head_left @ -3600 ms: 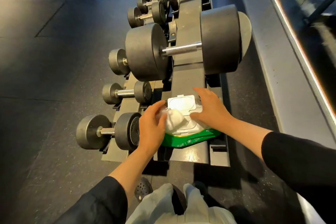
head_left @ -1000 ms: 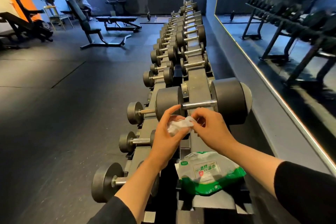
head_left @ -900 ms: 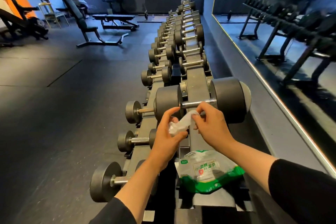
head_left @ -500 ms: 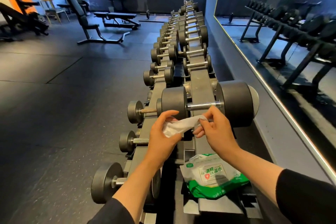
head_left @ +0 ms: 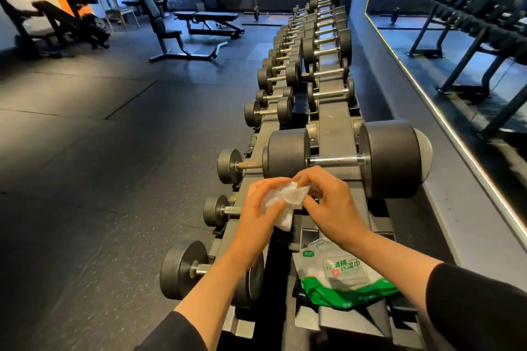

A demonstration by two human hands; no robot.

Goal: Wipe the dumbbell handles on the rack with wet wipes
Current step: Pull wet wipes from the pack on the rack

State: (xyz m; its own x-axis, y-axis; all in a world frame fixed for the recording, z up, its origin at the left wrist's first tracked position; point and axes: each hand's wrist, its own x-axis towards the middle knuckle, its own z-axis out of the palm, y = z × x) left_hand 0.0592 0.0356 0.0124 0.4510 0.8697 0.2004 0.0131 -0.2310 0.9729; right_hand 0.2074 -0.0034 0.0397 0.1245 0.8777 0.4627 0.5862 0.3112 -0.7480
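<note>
A white wet wipe (head_left: 285, 199) is held between my left hand (head_left: 258, 215) and my right hand (head_left: 332, 204), bunched up above the rack (head_left: 335, 122). Just beyond my hands lies a big black dumbbell, its chrome handle (head_left: 336, 159) bare between two heavy heads. The green and white wet wipe pack (head_left: 339, 276) rests on the rack's near end, under my right forearm. Smaller dumbbells (head_left: 225, 211) sit on the lower left tier, one partly hidden by my left arm.
The rack runs far away from me with several more dumbbells (head_left: 326, 48) on both tiers. A mirror wall (head_left: 456, 65) lines the right side. Dark rubber floor (head_left: 99, 179) lies to the left, with benches (head_left: 182, 34) and machines at the back.
The view rose from the pack to the rack. The wipe, stretched between my hands half a second ago, is now bunched together, with both hands closer to each other.
</note>
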